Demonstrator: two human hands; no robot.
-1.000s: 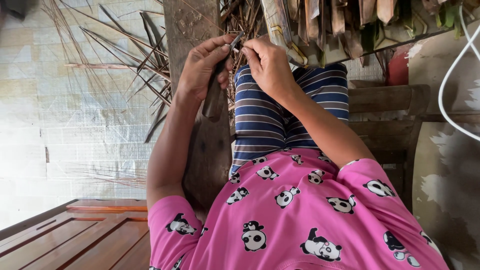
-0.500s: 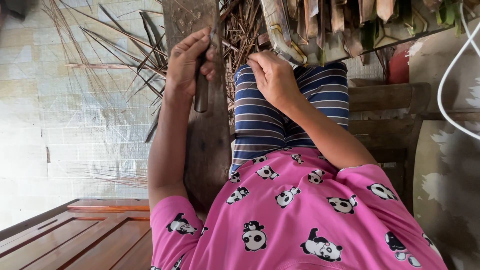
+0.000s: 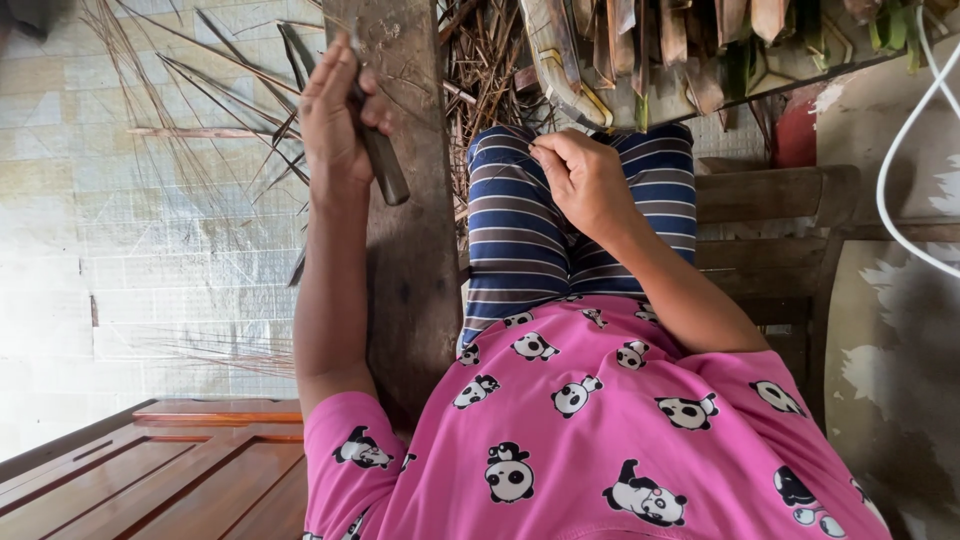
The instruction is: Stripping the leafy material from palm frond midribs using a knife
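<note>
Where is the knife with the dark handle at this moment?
In the head view, upper left, the knife is gripped in the left hand, against the upright wooden plank, left of the striped knee.

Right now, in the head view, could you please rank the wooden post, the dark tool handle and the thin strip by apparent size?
1. wooden post
2. dark tool handle, gripped by the left hand
3. thin strip, pinched by the right hand; mostly hidden, so unsure.

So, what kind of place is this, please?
Probably a home yard or porch used for hand craft work. Dry palm leaf strips lie on the tiled floor, cut stalks are piled ahead, and the left hand grips a dark-handled tool beside a wooden post.
</note>
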